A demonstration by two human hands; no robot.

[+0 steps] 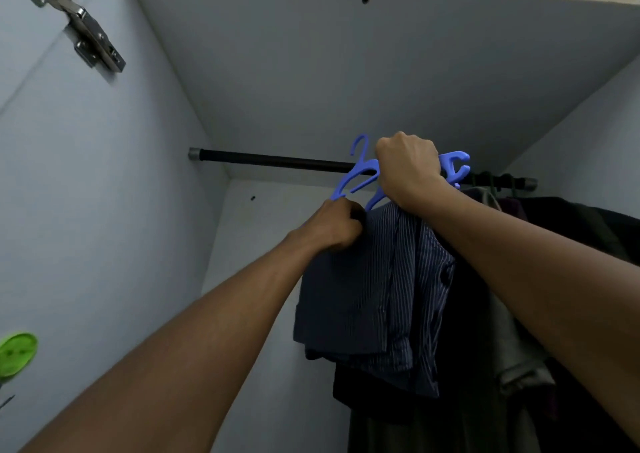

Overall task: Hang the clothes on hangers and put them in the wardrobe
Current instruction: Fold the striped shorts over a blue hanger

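1. Blue plastic hanger [360, 179], with a dark navy pinstriped shirt [377, 290] draped from it, sits right of centre in the frame, held up against the black metal wardrobe rail [277, 161].
2. Right hand [408, 172] is a closed fist wrapped round the middle of the blue hanger, knuckles towards the camera, level with the rail; the hanger's hook [360, 144] sticks up just left of the fist, and another blue end [457, 165] juts out to the fist's right.
3. Whether the hook is over the rail or only in front of it cannot be told.
4. Left hand [336, 225], just below and left of the right one, is curled and pinches the shirt's upper edge beside the hanger's lower left arm.
5. Both bare forearms reach in from the bottom corners of the frame.
6. Under the hands the shirt hangs in bunched folds, down to the lower middle of the frame.
7. Right of the shirt, dark garments [571, 231] and a greyish one hang from the right end of the rail.
8. White wardrobe panels [104, 210] enclose the scene.
9. At the upper left, a silver metal door hinge [79, 23] is fixed to the side panel.
10. At the lower left edge, a bright green round object [15, 354] shows, blurred.
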